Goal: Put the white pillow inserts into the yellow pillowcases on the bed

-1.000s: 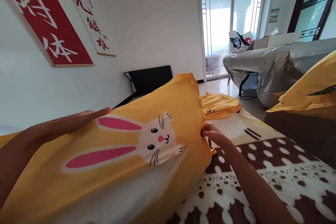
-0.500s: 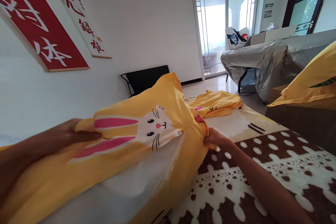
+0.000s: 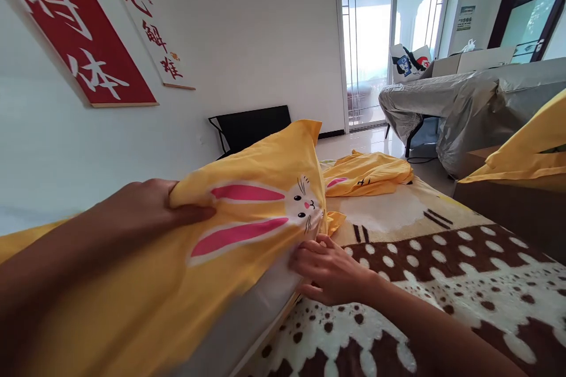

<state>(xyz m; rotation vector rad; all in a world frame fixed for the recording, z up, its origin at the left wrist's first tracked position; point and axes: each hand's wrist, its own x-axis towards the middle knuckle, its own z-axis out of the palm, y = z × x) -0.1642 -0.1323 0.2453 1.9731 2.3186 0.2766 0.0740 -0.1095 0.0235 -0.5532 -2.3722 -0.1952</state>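
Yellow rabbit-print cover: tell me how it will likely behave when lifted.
The yellow rabbit-print cover will likely flop rather than stay stiff, as its cloth bunches where the left hand grips it. It seems unlikely to break, being creased fabric. The white layer showing along the cover's lower edge, near the right hand, may shift separately.

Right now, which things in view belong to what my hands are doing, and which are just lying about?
In the job:
yellow rabbit cover, gripped by your left hand
white material at its edge, by your right hand

Lying about, it seems:
loose yellow cloth
spotted blanket
brown box
covered table bearing a carton
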